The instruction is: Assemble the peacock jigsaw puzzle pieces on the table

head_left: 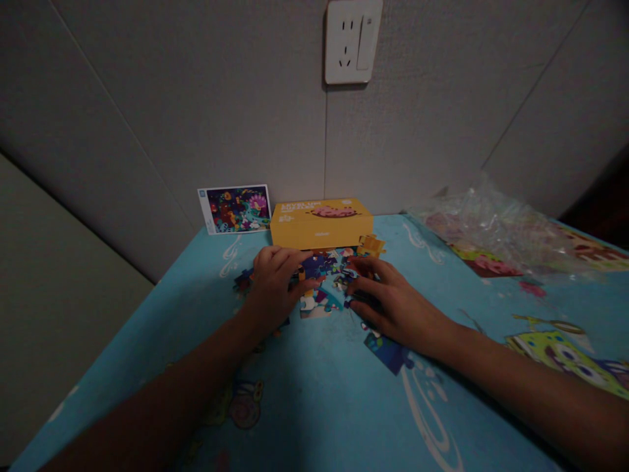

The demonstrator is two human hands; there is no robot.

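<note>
A pile of loose jigsaw pieces [327, 278] lies on the blue cartoon-print table [334, 400], just in front of a yellow puzzle box [319, 224]. My left hand [272, 285] rests on the left side of the pile, fingers curled over a dark blue piece [314, 265]. Over the right side lies my right hand [388, 301], its fingers bent down onto the pieces; what they hold is hidden. A separate blue piece [388, 351] sits beside my right wrist. One yellow piece [371, 246] lies at the box's right corner.
A picture card [236, 208] of the puzzle leans against the grey wall, left of the box. A crumpled clear plastic bag [496, 229] lies at the back right of the table. A white wall socket [351, 40] is above. The table's left edge drops off.
</note>
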